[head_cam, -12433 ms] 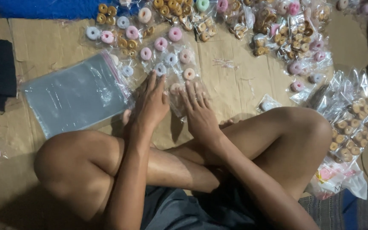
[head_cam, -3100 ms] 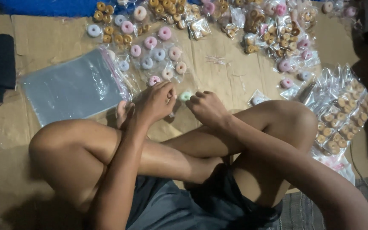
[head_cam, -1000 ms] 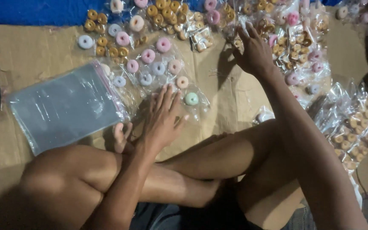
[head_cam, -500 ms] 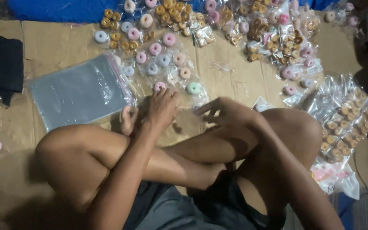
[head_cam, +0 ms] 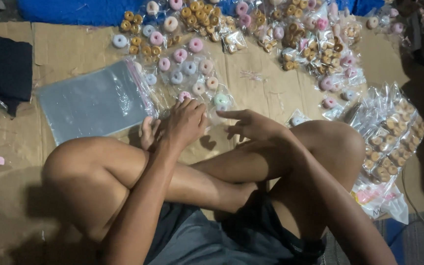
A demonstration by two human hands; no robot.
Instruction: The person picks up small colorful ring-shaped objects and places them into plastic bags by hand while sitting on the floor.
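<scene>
I sit cross-legged on cardboard. My left hand rests palm down on a clear bag holding several small pastel ring-shaped pieces, its fingers touching the bag's near edge. My right hand hovers just right of it, fingers spread, index pointing left toward a pale green ring; it holds nothing that I can see. A stack of flat empty clear bags lies to the left of my left hand.
Many packed bags of brown and pink rings cover the far cardboard. More packed bags pile up beside my right knee. A dark cloth lies at far left, a blue sheet along the top edge.
My right hand reached out to the far bags a second ago, then came back beside my left hand. The left hand stayed on the bag of pastel rings.
</scene>
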